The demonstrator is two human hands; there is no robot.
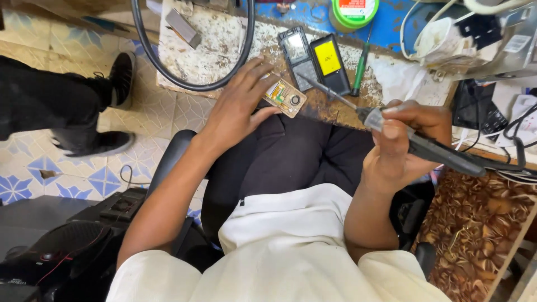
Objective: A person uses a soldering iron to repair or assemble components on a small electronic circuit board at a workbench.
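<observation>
My left hand (238,103) rests on the worn edge of the workbench (224,50), its fingers pinching a small tan circuit board (285,97) flat against the wood. My right hand (400,142) is closed around the black handle of a soldering iron (414,142). Its thin metal tip (321,89) points left toward the board and stops just right of it. Behind the board lie a dark phone housing (296,53) and a black phone part with a yellow label (330,61).
A green-handled screwdriver (361,67) lies beside the phone parts. A thick black cable (193,84) loops over the bench. A green-lidded tub (352,12) sits at the back, white cables and a power strip (475,33) at right. Another person's legs and black shoes (106,106) stand at left on the tiled floor.
</observation>
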